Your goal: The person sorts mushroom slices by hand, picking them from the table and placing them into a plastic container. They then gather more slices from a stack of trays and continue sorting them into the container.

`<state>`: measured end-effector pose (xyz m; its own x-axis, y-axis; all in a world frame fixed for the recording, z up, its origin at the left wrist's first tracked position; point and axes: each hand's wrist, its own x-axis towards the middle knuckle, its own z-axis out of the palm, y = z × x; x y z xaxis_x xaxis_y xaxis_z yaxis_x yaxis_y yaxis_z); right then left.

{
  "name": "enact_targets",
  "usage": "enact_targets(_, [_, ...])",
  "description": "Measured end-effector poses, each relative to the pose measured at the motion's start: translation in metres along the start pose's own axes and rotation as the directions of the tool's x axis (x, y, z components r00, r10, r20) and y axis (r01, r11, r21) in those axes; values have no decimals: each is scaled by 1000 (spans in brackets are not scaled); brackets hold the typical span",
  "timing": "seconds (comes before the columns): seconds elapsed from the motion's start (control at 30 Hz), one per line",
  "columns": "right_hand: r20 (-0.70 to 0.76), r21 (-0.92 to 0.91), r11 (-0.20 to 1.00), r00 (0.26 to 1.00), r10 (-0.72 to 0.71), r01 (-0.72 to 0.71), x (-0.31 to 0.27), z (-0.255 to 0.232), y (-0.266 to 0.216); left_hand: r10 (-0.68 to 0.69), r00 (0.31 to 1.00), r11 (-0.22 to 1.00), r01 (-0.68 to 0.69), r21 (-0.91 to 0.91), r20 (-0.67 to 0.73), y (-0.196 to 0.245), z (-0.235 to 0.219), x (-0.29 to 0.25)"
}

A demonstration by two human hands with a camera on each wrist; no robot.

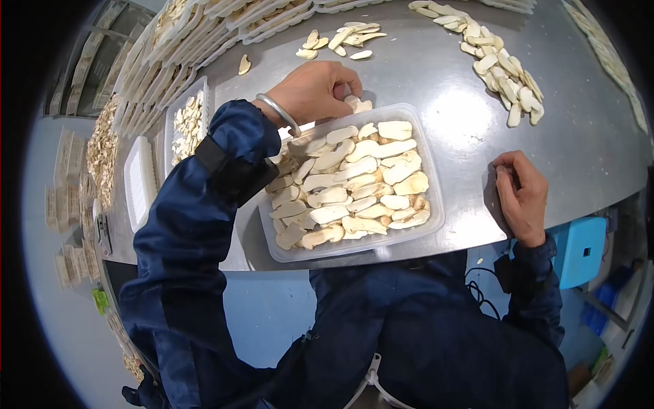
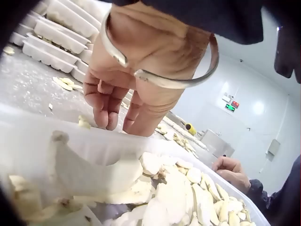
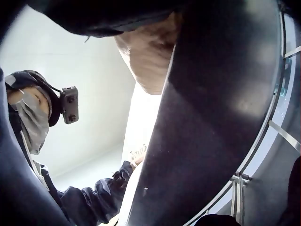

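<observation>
A clear plastic tub [image 1: 439,204] near the table's front edge holds rows of pale mushroom slices [image 1: 361,167]. My left hand [image 1: 310,92], with a metal bangle at the wrist, reaches over the tub's far rim, fingers bent downward. Right at its fingertips in the head view is a mushroom slice [image 1: 359,105]. In the left wrist view the tub wall stands just below the fingers [image 2: 113,110]; I cannot tell whether they pinch the slice. My right hand [image 1: 523,194] rests at the table edge right of the tub, its fingers loosely curled around nothing visible.
Loose slices lie in a small pile [image 1: 347,37] behind the tub and a long heap [image 1: 504,71] at the back right. Stacked filled trays [image 1: 170,61] stand at the left, beside a white lid-like tray [image 1: 141,184]. A blue stool [image 1: 579,252] is under the table's right.
</observation>
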<state>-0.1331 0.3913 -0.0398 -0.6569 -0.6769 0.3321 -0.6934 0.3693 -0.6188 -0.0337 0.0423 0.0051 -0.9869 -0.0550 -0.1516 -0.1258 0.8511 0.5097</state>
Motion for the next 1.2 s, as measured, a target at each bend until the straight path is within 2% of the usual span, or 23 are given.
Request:
enact_targets(0.23, [-2, -3, 1000, 1000, -2, 2, -1, 0, 0, -57, 990, 995, 46, -88, -132, -19, 5, 2])
enact_targets(0.33, [-3, -8, 1000, 1000, -11, 11, 0, 0, 0, -65, 985, 959, 18, -282, -158, -17, -3, -3])
enact_targets(0.43, [-7, -1, 1000, 1000, 11, -12, -1, -1, -2, -62, 995, 915, 24, -402, -82, 5, -13, -13])
enact_targets(0.47, [-5, 5, 1000, 1000, 19, -19, 0, 0, -3, -18, 999, 919, 3, -393, -35, 12, -12, -15])
enact_targets(0.57, [4, 3, 1000, 1000, 26, -26, -1, 0, -2, -13, 1000, 977, 11, -213, -6, 34, -7, -17])
enact_targets(0.7, [-2, 11, 1000, 1000, 29, -29, -1, -2, -4, -42, 999, 993, 43, -114, 17, 39, -1, -14])
enact_targets(0.8, [2, 6, 1000, 1000, 27, -27, 0, -1, -3, -96, 991, 995, 99, -33, 91, 43, -5, -14])
enact_targets(1.0, [-16, 0, 1000, 1000, -3, 3, -1, 1, 0, -36, 999, 999, 36, -17, -1, 37, -1, -14])
enact_targets(1.1, [-18, 1, 1000, 1000, -5, 5, -1, 1, 0, -43, 983, 996, 28, -86, -178, 26, -7, -15])
enact_targets(1.13, [-14, -2, 1000, 1000, -6, 6, -1, 1, 0, -85, 973, 996, 79, -40, -213, 22, -13, -15])
enact_targets(1.2, [-6, -1, 1000, 1000, -3, 3, 0, 0, -1, -82, 981, 996, 76, -36, -174, 5, -15, -17])
